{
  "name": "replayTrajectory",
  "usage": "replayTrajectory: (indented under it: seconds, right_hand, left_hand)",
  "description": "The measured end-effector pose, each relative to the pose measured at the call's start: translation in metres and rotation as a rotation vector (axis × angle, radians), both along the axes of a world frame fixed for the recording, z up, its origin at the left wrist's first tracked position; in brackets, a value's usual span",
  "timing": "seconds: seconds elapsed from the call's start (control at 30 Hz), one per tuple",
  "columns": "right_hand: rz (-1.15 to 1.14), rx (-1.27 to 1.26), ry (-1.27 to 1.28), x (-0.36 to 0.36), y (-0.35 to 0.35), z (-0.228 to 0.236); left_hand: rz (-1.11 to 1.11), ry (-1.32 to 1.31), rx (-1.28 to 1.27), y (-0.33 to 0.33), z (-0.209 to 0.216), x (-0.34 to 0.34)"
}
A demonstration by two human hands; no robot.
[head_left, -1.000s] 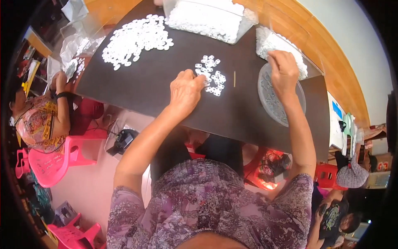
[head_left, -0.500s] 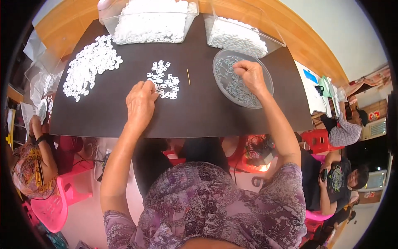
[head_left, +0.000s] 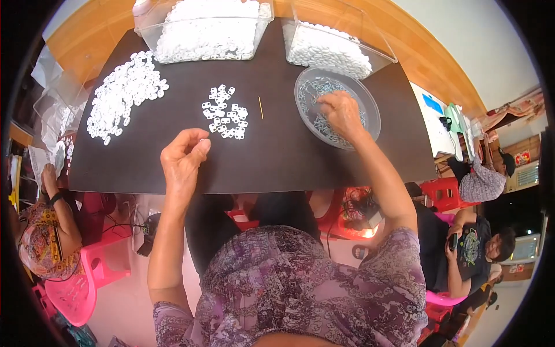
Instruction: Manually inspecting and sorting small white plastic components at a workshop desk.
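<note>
My left hand [head_left: 184,161] is raised just off the near side of a small group of white plastic pieces with dark holes [head_left: 228,118]. Its thumb and fingertips are pinched on a small white plastic piece, of which only a bit shows. Over a round, clear shallow bowl [head_left: 374,124] of small silvery screws or nails [head_left: 329,139], my right hand [head_left: 342,115] has its fingers curled together. Whatever may be between those fingertips is too small to make out. A thin yellowish stick [head_left: 261,107] lies on the dark table [head_left: 277,165] between the group and the bowl.
A larger heap of white oval pieces [head_left: 124,89] covers the table's left side. Two clear bins [head_left: 202,58] [head_left: 376,52] filled with white pieces stand at the back. People sit at both sides, one on a pink chair [head_left: 75,295] at left.
My left hand has drawn back from the group of white pieces toward me, with a small piece in its pinch. The right hand has shifted slightly left and nearer within the bowl.
</note>
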State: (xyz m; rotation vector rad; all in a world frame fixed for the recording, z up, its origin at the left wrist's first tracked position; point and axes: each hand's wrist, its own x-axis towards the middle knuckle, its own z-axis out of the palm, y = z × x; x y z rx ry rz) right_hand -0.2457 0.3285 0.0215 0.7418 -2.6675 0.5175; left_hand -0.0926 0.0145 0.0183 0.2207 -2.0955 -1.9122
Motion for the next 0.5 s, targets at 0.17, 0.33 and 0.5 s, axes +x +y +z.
replayTrajectory:
  seconds: [0.17, 0.33, 0.5]
  right_hand:
    - [0.086, -0.027, -0.016, -0.001, -0.001, -0.007]
    - [0.092, 0.038, -0.046, -0.002, -0.012, -0.006]
    - [0.134, 0.056, -0.045, -0.002, -0.017, -0.003]
  left_hand:
    - [0.030, -0.008, 0.202, 0.002, 0.000, 0.014]
    - [0.026, -0.029, 0.315, 0.006, 0.002, 0.026]
    - [0.043, -0.024, 0.369, 0.010, -0.001, 0.030]
